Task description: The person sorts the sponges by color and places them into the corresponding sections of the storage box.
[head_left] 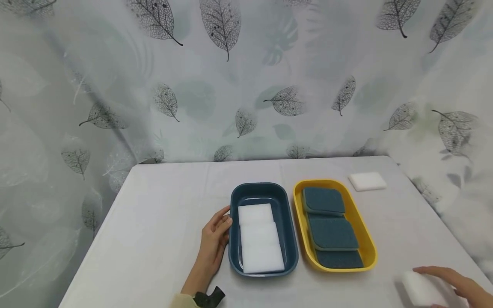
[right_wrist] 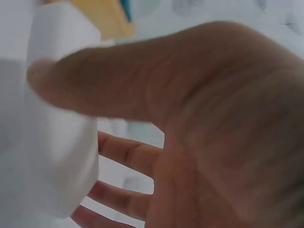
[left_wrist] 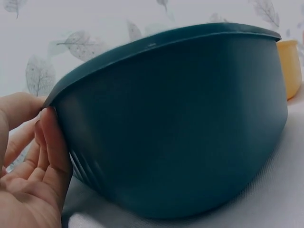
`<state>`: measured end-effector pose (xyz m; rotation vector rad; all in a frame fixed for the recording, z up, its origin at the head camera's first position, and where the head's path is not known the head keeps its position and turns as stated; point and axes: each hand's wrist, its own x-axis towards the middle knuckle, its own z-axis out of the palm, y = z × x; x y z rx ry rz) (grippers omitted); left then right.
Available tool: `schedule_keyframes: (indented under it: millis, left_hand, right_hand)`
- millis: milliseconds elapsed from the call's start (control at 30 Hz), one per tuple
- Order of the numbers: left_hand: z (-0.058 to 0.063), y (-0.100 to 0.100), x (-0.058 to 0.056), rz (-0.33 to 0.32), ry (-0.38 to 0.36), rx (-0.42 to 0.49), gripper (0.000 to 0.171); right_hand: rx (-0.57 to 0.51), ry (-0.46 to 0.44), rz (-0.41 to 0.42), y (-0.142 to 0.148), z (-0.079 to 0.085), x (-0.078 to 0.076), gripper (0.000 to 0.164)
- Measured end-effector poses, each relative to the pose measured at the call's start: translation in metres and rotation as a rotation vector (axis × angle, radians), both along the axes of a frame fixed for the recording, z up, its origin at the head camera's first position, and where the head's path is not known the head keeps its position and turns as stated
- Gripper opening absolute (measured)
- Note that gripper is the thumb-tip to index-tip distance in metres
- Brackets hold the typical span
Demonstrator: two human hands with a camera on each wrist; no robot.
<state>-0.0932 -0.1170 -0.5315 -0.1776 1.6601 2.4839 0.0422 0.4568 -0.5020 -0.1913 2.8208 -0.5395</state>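
Note:
At the left side of a dark blue plastic tray [head_left: 280,209], my left hand [head_left: 212,241] pinches the rim. Its thumb and fingers show at the tray's edge in the left wrist view. Inside that tray, several white sponges [head_left: 262,246] lie overlapping in a column. My right hand [head_left: 464,285], partly cut off at the lower right of the head view, holds a white sponge block [head_left: 421,290]. The right wrist view shows the thumb [right_wrist: 95,85] across one face of this block, with other fingers at its far side.
Right of the blue tray stands a yellow tray [head_left: 365,239] holding dark teal scouring pads [head_left: 333,233] in an overlapping row. Another white sponge [head_left: 367,181] lies near the back right of the white-covered table [head_left: 154,239]. A leaf-print curtain [head_left: 250,85] hangs behind and beside the table.

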Motion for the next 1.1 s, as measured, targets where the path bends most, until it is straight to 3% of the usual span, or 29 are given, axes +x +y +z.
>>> schedule_keyframes:
  millis: [67, 200, 267, 333, 567, 667, 900, 1100]
  left_hand:
    - [0.0, -0.001, 0.001, -0.003, 0.005, -0.014, 0.049]
    - [-0.001, -0.003, 0.003, -0.008, -0.003, -0.024, 0.05]
    - [-0.001, -0.004, 0.005, -0.015, -0.016, -0.018, 0.05]
    - [-0.001, -0.004, 0.006, -0.017, -0.029, -0.011, 0.05]
    - [0.0, -0.005, 0.005, -0.002, -0.028, -0.02, 0.047]
    - [-0.001, -0.004, 0.003, -0.006, -0.026, -0.006, 0.046]
    - [0.001, -0.002, 0.001, -0.015, -0.006, -0.02, 0.047]
    - [0.001, -0.003, 0.003, -0.017, -0.011, -0.004, 0.048]
  right_hand:
    - [-0.029, 0.016, -0.032, -0.015, 0.02, -0.008, 0.064]
    - [-0.059, 0.093, -0.003, -0.048, 0.052, -0.021, 0.067]
    - [-0.051, 0.079, 0.01, -0.066, 0.066, -0.024, 0.067]
    - [-0.04, 0.054, 0.008, -0.083, 0.079, -0.026, 0.067]
    - [-0.124, 0.099, 0.065, -0.141, 0.111, -0.044, 0.065]
    - [-0.148, 0.148, 0.094, -0.161, 0.123, -0.054, 0.066]
    - [-0.208, 0.122, 0.142, -0.213, 0.144, -0.071, 0.061]
    - [-0.273, 0.136, 0.203, -0.25, 0.143, -0.088, 0.062]
